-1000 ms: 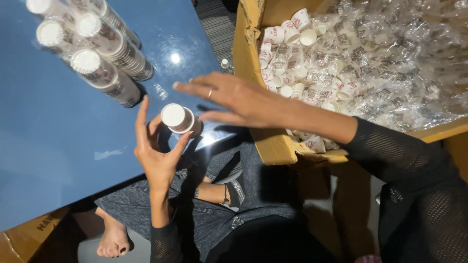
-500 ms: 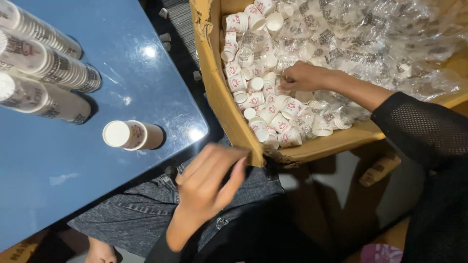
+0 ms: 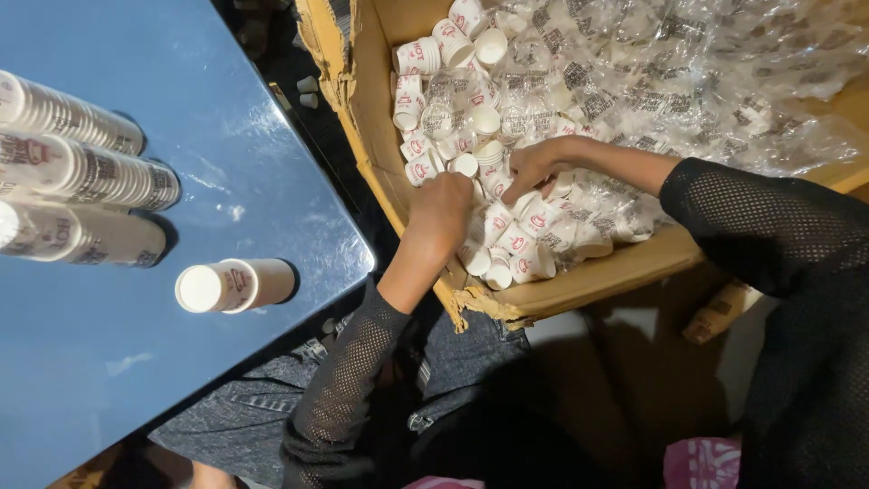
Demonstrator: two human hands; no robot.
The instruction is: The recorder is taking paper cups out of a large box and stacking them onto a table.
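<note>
Both of our hands are down inside the cardboard box (image 3: 376, 109), among the loose paper cups (image 3: 507, 240). Our left hand (image 3: 441, 210) is curled into a loose fist over the cups near the box's near wall, knuckles up; we cannot tell from above whether it has a cup inside it. Our right hand (image 3: 534, 166) lies just beside it, a little deeper in the box, with the fingers bent down and the fingertips touching the small white cups under them (whether they pinch one, we cannot tell either). The two hands are close but not touching. Both forearms wear black mesh sleeves (image 3: 348, 380).

Around our hands the cups lie jumbled, some on their sides, some mouth up, white with red print. Farther back, most of the box is filled with crumpled clear plastic wrap (image 3: 688, 81). The box's near edge is torn and ragged.

To our left stands a blue table (image 3: 226, 109). On it, nearest the box, a short stack of cups (image 3: 233, 286) stands alone near the table's corner. Further left, three taller stacks of cups (image 3: 86, 172) stand side by side, well apart from our hands.

Below, grey trousers (image 3: 235, 417) cover our lap between the table and the box
</note>
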